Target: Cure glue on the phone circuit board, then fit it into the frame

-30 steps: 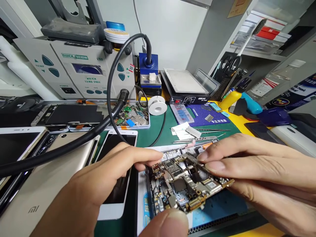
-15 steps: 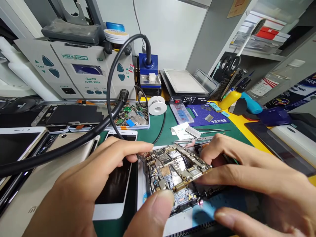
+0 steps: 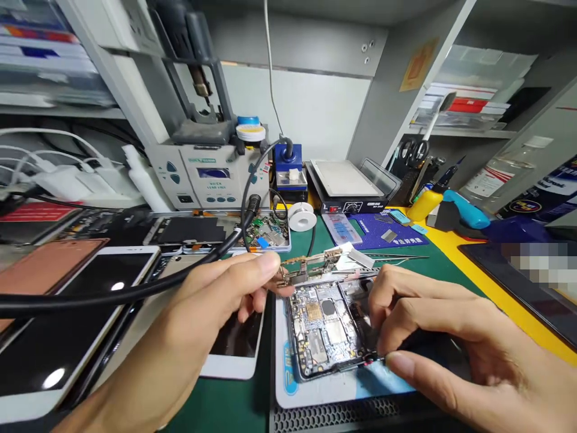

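Note:
My left hand [image 3: 216,313] pinches a small phone circuit board [image 3: 311,267] by its left end, thumb on top. The board is raised and seen nearly edge-on above the back of an opened phone [image 3: 333,331]. In that phone's dark frame another board shows, with chips, metal shields and a round dark pad. My right hand [image 3: 442,337] closes its fingers and thumb at the phone's right side, gripping its edge; the fingertips are partly hidden. The phone rests on a white and blue pad [image 3: 288,394].
A thick black hose [image 3: 135,297] crosses the left side above several phones, including a white one [image 3: 232,364]. Behind stand a hot-air station [image 3: 211,186], a solder spool [image 3: 302,216] and a hot plate [image 3: 349,180]. Tweezers [image 3: 401,257] lie on the green mat [image 3: 446,258].
My left hand has lifted the board up and away from the opened phone, tilting it edge-on. My right hand has moved from the board to the phone's side. The view has shifted and widened.

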Demonstrator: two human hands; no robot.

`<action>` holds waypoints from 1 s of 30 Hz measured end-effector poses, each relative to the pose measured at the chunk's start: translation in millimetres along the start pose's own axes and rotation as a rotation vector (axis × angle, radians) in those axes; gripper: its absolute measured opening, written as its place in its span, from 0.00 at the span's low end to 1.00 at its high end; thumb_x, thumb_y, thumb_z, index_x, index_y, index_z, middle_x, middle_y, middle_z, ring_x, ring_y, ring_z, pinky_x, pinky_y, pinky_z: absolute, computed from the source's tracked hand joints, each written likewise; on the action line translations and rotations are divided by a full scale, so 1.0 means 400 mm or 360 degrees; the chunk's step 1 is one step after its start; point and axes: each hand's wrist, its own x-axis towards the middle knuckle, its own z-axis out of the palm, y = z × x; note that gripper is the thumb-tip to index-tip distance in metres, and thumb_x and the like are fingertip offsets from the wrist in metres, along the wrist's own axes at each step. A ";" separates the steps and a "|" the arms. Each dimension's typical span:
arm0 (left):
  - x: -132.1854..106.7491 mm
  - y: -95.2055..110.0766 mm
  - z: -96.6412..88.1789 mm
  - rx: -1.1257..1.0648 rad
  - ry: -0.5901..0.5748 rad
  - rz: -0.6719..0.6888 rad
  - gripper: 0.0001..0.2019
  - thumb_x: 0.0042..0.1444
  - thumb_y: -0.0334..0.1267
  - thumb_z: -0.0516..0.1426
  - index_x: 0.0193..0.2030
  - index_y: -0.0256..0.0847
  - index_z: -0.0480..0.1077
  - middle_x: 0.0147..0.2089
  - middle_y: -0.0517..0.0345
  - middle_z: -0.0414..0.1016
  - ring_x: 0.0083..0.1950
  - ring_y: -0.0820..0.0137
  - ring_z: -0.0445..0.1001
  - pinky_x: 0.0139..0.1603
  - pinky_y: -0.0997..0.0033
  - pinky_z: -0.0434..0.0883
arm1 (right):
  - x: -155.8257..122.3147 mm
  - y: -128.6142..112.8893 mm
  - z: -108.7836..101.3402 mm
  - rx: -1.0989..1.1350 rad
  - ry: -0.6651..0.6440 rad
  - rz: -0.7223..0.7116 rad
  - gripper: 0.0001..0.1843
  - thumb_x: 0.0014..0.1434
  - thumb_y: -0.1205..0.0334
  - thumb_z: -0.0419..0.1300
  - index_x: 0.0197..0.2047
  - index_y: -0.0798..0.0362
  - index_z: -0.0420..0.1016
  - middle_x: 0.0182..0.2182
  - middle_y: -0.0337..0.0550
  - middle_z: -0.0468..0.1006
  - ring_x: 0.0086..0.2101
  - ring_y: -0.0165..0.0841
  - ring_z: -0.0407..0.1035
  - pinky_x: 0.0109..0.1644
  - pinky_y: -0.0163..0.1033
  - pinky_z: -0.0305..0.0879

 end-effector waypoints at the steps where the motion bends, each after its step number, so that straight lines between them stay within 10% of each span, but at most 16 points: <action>1: -0.002 0.003 0.001 -0.0023 -0.0015 -0.0034 0.21 0.50 0.56 0.62 0.35 0.37 0.77 0.35 0.46 0.81 0.35 0.62 0.72 0.33 0.66 0.66 | 0.003 -0.002 0.000 0.0007 0.0008 -0.0011 0.05 0.59 0.69 0.62 0.32 0.50 0.73 0.35 0.40 0.76 0.37 0.28 0.73 0.40 0.30 0.71; 10: -0.010 -0.003 -0.022 -0.0080 -0.0234 -0.0245 0.22 0.55 0.56 0.58 0.40 0.39 0.79 0.43 0.48 0.81 0.40 0.62 0.72 0.36 0.66 0.64 | 0.040 -0.011 0.002 0.0327 0.0590 0.0378 0.07 0.56 0.56 0.69 0.39 0.45 0.83 0.36 0.40 0.83 0.35 0.32 0.75 0.34 0.31 0.71; 16: -0.012 0.000 -0.020 -0.0038 -0.0256 -0.0217 0.23 0.54 0.58 0.58 0.38 0.38 0.78 0.39 0.46 0.82 0.37 0.62 0.71 0.34 0.67 0.64 | 0.091 -0.040 -0.009 0.0739 0.0361 0.0678 0.15 0.51 0.55 0.73 0.43 0.46 0.84 0.37 0.43 0.84 0.31 0.33 0.74 0.26 0.31 0.64; 30: -0.024 0.019 -0.002 0.0075 -0.0281 -0.0193 0.25 0.51 0.62 0.58 0.34 0.37 0.77 0.33 0.46 0.81 0.36 0.62 0.71 0.35 0.66 0.66 | 0.136 -0.067 -0.016 0.0718 0.0257 0.0594 0.06 0.53 0.60 0.71 0.34 0.52 0.84 0.25 0.37 0.78 0.25 0.25 0.66 0.27 0.29 0.60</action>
